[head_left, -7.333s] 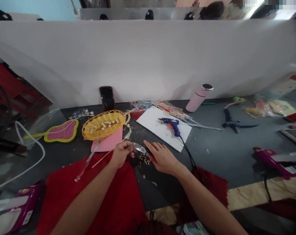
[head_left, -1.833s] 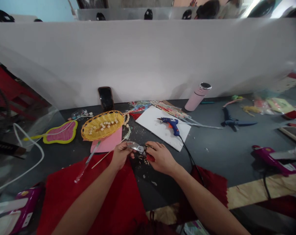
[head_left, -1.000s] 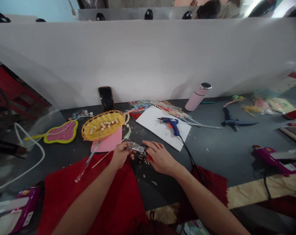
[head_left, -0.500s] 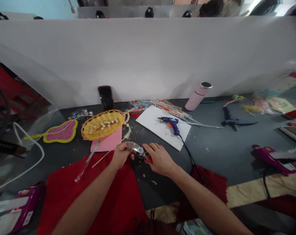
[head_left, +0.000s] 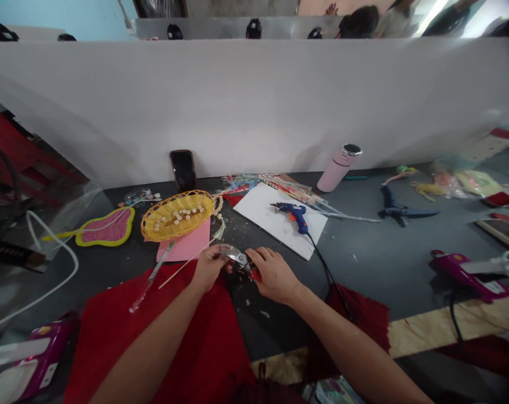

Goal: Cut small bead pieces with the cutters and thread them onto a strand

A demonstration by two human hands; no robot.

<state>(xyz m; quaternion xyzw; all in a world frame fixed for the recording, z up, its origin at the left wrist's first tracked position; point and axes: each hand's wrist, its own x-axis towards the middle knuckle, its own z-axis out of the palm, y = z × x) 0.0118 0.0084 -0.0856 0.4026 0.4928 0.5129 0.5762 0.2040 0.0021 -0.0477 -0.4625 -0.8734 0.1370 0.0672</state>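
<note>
- Shears [head_left: 237,257]: held in the right hand [head_left: 276,276], blades toward the left hand [head_left: 209,266].
- Basket [head_left: 197,197]: set beyond the left hand, partly over a paper sheet [head_left: 196,241]; small pieces [head_left: 187,213] are contained in it.
- Phone [head_left: 183,170]: propped against the partition [head_left: 254,106], behind the basket.
- Glue gun [head_left: 295,212]: laid on a board [head_left: 258,202] beyond the right hand; strips [head_left: 288,188] are strewn along its far edge.
- Bottle [head_left: 336,170]: placed right of the board, before the partition.
- Cloth [head_left: 111,320]: spread beneath the left forearm [head_left: 161,336].

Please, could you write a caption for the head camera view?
The right hand holds red-handled cutters, blades at the left hand, with a yellow basket and blue glue gun beyond.
</note>
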